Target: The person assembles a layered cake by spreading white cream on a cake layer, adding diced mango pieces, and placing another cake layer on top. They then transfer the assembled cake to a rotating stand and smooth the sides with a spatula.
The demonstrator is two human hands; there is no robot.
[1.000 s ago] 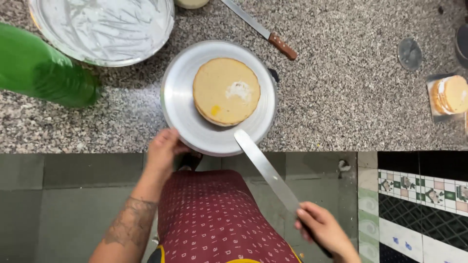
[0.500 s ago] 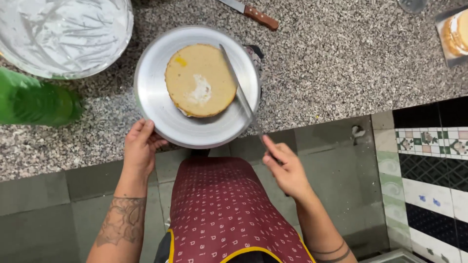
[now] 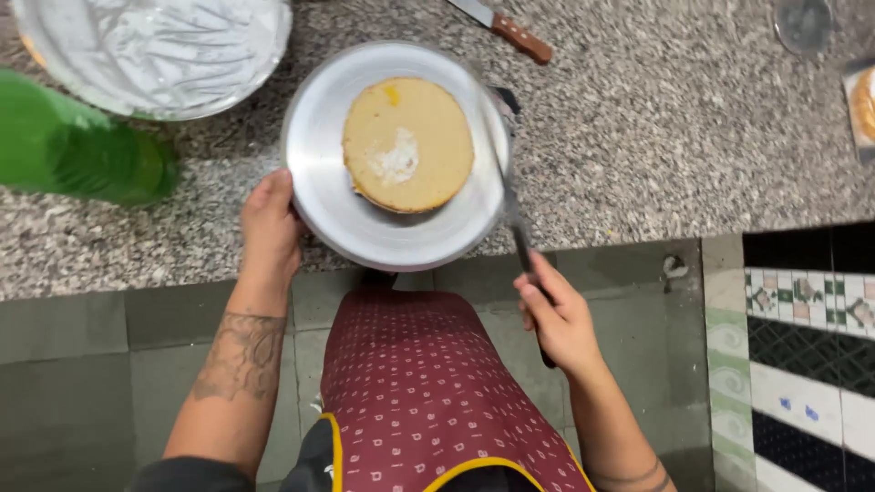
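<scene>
Counter (image 3: 656,137): cake (image 3: 408,144) btwn hands

On the surface there are one round sponge cake (image 3: 408,144), one metal plate (image 3: 346,219) under it, one foil-lined pan (image 3: 155,50), one green bottle (image 3: 82,146), one wooden-handled knife (image 3: 506,29), and one long spatula (image 3: 510,196), plus two hands.

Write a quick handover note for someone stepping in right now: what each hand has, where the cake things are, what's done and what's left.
Left hand: gripping the rim of the round metal plate at the counter's edge.
Right hand: holding the long palette knife, blade over the plate's right side beside the cake.
Cake layer: centred on the plate, one small dab of white cream on top.
Cream bowl: upper left, by the green bottle.
Done: layer placed.
Left: top and sides look uncoated.
</scene>
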